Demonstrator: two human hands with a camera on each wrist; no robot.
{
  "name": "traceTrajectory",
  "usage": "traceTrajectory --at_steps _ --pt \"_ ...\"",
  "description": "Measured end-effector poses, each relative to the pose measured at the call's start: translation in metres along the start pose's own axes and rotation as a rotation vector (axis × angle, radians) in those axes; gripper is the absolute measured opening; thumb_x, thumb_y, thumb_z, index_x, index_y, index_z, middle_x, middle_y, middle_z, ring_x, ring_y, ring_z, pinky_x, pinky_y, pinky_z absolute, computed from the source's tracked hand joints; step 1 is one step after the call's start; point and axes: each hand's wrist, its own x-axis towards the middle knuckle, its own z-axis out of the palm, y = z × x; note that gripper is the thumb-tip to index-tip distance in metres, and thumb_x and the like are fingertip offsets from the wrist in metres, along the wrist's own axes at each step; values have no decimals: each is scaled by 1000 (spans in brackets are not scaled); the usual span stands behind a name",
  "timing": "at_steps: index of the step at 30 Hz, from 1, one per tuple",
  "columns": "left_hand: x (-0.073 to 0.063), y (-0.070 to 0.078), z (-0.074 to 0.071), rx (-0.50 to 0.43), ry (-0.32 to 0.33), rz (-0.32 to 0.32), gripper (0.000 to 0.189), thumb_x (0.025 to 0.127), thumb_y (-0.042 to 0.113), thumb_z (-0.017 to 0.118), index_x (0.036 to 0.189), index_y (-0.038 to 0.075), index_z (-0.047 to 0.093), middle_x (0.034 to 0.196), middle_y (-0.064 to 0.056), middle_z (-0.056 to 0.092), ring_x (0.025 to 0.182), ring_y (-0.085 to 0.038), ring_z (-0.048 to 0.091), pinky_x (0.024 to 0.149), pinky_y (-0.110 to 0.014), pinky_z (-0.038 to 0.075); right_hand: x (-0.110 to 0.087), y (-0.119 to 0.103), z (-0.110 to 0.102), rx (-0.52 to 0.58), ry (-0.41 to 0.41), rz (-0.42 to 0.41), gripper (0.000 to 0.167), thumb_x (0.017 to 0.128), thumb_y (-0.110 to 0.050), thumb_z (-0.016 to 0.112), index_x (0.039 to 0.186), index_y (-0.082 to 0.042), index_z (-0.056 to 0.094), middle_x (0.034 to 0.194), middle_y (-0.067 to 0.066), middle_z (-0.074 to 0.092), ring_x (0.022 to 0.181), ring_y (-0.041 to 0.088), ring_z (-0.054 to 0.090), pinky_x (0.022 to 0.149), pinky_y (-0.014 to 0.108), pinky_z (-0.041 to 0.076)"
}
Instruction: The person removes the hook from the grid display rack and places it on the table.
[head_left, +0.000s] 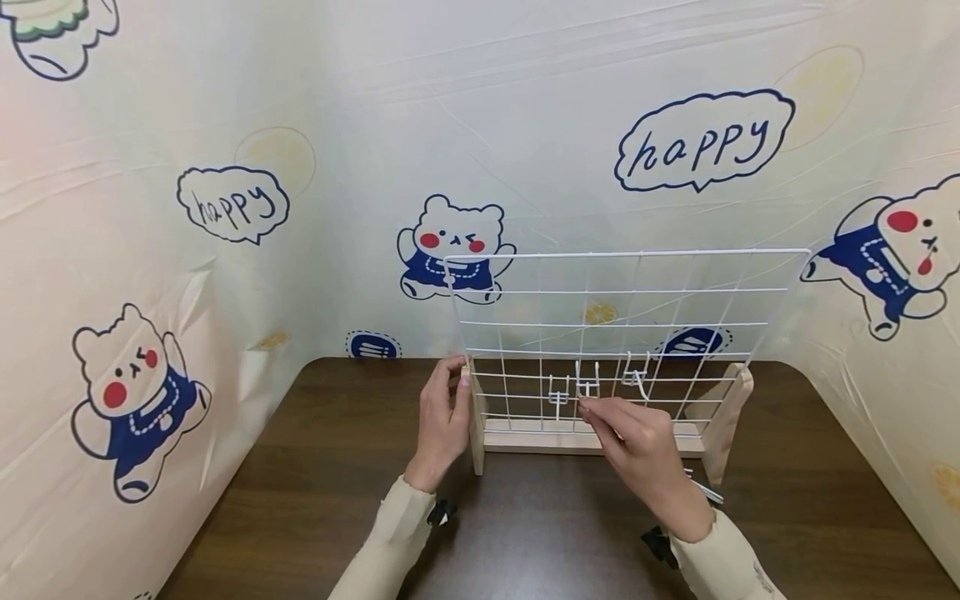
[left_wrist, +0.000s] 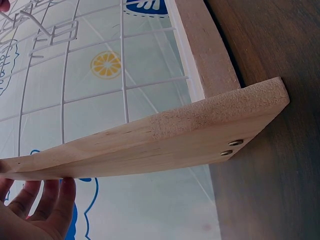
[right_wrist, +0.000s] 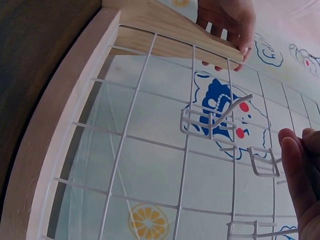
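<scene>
The pale sleeves (head_left: 720,558) lie nearest to me, and the right hand (head_left: 637,442), closer to the middle hook (head_left: 588,389), pinches it from the front at the wire grid (head_left: 637,291), while leftward the left hand (head_left: 442,421) grips the wooden upright (left_wrist: 185,145).

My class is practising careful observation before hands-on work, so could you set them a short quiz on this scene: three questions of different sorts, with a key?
1. How many white hooks show on the wire grid in the head view?
2. True or false: the left hand lies flat on the tabletop.
3. In the head view, which hook are the fingertips of the right hand at?
a) the left one
b) the middle one
c) the right one

Key
1. Three.
2. False; it grips the left wooden side panel.
3. b, the middle hook.
</scene>
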Motion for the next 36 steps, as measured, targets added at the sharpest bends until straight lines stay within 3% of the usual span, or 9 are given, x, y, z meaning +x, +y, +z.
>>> traceTrajectory --at_steps 10,28,36 --pt "0 0 1 -4 -1 -6 25 107 12 51 129 5 61 122 -11 68 110 -22 68 91 -46 63 -4 0 0 3 25 -41 34 107 -23 57 96 -1 80 82 10 80 68 23 77 65 26 62" --pt "-2 2 -1 -2 -9 -12 25 108 12 51 129 5 60 122 -13 68 110 -24 68 90 -46 64 -13 2 -3 -20 -44 12 38 108 -27 55 95 -1 80 83 9 80 70 23 78 64 29 62" --pt "0 1 0 -5 -2 8 25 108 13 51 128 4 61 120 -11 68 107 -21 68 89 -45 64 -14 2 -4 -14 -36 7 37 108 -26 56 94 -1 80 83 9 80 69 22 77 64 29 62"
